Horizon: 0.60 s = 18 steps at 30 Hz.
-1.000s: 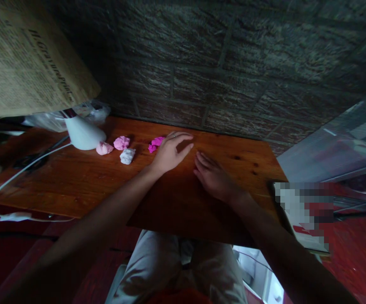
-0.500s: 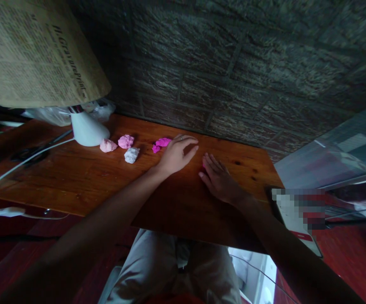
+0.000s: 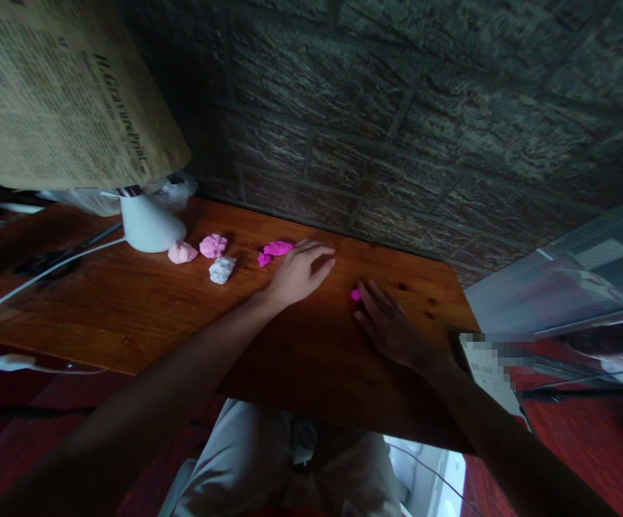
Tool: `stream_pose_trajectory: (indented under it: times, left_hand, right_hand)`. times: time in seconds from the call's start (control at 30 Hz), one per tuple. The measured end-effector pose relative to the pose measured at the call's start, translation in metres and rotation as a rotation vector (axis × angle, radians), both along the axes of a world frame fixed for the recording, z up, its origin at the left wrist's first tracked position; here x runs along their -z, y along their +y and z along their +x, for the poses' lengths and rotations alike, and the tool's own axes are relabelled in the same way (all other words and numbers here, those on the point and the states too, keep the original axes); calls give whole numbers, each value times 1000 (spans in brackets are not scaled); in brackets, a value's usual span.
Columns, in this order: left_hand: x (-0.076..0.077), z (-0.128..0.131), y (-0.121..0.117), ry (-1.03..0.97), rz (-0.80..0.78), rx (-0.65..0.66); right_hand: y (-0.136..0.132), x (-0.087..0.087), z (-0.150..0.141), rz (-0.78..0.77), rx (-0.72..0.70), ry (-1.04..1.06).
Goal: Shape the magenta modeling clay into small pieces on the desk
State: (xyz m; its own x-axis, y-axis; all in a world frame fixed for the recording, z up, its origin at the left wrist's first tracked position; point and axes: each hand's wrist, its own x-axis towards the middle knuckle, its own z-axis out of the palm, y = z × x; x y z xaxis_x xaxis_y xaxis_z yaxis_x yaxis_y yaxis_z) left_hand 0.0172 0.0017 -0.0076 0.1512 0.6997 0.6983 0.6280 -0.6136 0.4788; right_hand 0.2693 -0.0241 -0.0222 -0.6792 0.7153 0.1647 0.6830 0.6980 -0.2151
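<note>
My right hand (image 3: 389, 323) lies flat on the wooden table with its fingers stretched out over a small magenta lump of modelling clay (image 3: 356, 294). Part of that lump shows beside the fingertips; the fingers hide the rest. To its left, my left hand (image 3: 303, 271) hovers or rests near the tabletop, fingers loosely curved, thumb apart, nothing in its grasp. Just beyond its knuckles lies a larger magenta clay piece (image 3: 277, 248), partly behind the hand. Farther left sit a pink clay lump (image 3: 213, 245), a paler pink one (image 3: 182, 252) and a white one (image 3: 222, 270).
A lamp with a white base (image 3: 152, 226) and a newsprint shade (image 3: 74, 100) stands at the left, its white cord (image 3: 36, 276) crossing the table (image 3: 144, 316). Dark scissors (image 3: 52, 264) lie there too. A stone wall (image 3: 300, 136) closes the back.
My right hand has slid slightly toward me and right over the magenta lump, more of which now shows. My left hand has stayed nearly still.
</note>
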Motion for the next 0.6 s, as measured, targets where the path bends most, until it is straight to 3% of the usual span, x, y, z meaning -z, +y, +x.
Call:
stream_pose_trajectory:
  times: [0.17,0.3,0.6]
  left_hand:
    - [4,3,0,29,-67,61]
    - [9,6,0,50,-144,110]
    - [16,-1,5,126,-263,124]
  right_hand:
    - [2,2,-3,-26,-47,46]
    - [8,1,1,-69,34,147]
    - [39,-21,-4,-204,100,263]
